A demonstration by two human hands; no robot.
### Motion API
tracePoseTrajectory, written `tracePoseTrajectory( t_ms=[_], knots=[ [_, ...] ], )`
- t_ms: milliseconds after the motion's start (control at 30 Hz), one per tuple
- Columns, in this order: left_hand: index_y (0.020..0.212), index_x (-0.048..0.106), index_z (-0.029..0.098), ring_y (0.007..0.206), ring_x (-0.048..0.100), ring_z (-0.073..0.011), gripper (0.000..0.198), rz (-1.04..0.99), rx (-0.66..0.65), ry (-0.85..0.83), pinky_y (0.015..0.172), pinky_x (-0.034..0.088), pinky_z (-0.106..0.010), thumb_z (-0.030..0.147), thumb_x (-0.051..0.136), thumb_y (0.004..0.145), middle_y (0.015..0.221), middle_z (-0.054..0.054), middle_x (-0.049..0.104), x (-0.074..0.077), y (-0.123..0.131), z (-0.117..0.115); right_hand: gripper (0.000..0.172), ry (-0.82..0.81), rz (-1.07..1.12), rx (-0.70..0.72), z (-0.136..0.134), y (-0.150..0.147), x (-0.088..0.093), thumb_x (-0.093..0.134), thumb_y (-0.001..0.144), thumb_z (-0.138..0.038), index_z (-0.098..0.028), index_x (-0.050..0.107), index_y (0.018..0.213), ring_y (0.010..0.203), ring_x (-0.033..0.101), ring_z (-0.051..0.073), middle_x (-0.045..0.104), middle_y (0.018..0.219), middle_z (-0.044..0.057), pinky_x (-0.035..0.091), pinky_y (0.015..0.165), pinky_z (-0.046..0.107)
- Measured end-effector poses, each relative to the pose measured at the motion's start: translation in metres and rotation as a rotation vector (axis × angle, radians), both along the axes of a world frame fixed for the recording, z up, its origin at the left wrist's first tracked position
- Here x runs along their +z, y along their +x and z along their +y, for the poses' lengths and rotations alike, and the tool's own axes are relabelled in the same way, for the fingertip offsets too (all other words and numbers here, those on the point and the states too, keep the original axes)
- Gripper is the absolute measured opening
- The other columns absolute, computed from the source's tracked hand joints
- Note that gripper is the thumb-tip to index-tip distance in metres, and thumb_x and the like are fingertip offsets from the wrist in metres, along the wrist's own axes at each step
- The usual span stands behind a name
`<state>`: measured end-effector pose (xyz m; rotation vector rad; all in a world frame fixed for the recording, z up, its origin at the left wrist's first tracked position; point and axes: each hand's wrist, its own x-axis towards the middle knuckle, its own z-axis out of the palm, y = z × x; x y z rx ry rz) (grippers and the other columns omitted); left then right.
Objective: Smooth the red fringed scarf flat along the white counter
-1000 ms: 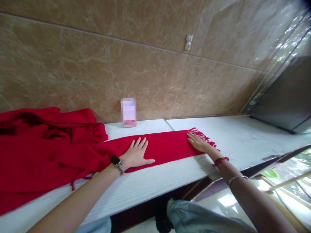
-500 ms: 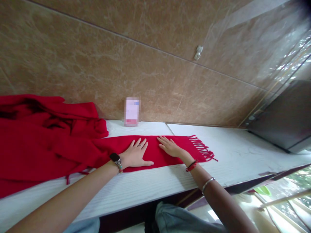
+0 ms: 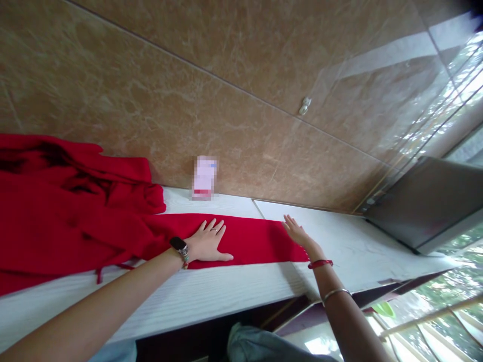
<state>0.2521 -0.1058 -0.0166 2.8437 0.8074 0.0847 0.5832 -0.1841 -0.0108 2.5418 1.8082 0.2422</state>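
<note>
A red scarf (image 3: 256, 241) lies along a white wood-grain counter (image 3: 234, 286). Its right part is flat and smooth, while the left part is heaped in loose folds. My left hand (image 3: 209, 242) rests on the flat part with fingers spread, a ring on one finger. Over the scarf's right end is my right hand (image 3: 298, 234), fingers stretched out and held fairly close together. It covers most of the fringe there, and I cannot tell whether it touches the cloth. Neither hand grips anything.
A blurred pinkish box-shaped item (image 3: 205, 177) stands against the brown tiled wall (image 3: 158, 110). A small white hook (image 3: 305, 105) is fixed on the tiles. At the counter's right end stands a dark grey panel (image 3: 426, 201). The counter's front edge runs just before my legs.
My right hand has moved right along the scarf, from the flat middle to the fringed end. My left hand stays on the cloth. The view has tilted slightly.
</note>
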Motion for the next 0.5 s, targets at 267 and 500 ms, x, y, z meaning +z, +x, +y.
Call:
tracePoseTrajectory(
  t_ms=[267, 500],
  knots=[
    [0.138, 0.022, 0.010, 0.132, 0.006, -0.0329, 0.097, 0.024, 0.002, 0.006, 0.104, 0.009, -0.049, 0.077, 0.032, 0.068, 0.144, -0.017, 0.013, 0.001, 0.000, 0.000, 0.046, -0.135, 0.018, 0.551, 0.048, -0.100, -0.013, 0.024, 0.092, -0.033, -0.023, 0.024, 0.138, 0.133, 0.012, 0.019, 0.019, 0.145, 0.007, 0.026, 0.103, 0.045],
    [0.139, 0.020, 0.010, 0.133, 0.005, -0.0326, 0.098, 0.058, -0.006, 0.017, 0.104, 0.009, -0.048, 0.078, 0.030, 0.068, 0.145, -0.016, 0.010, 0.001, 0.000, 0.002, 0.041, -0.092, -0.015, 0.379, 0.038, -0.034, -0.030, 0.024, 0.092, -0.029, -0.025, 0.041, 0.130, 0.128, 0.027, 0.022, 0.033, 0.139, 0.008, 0.034, 0.096, 0.048]
  ],
)
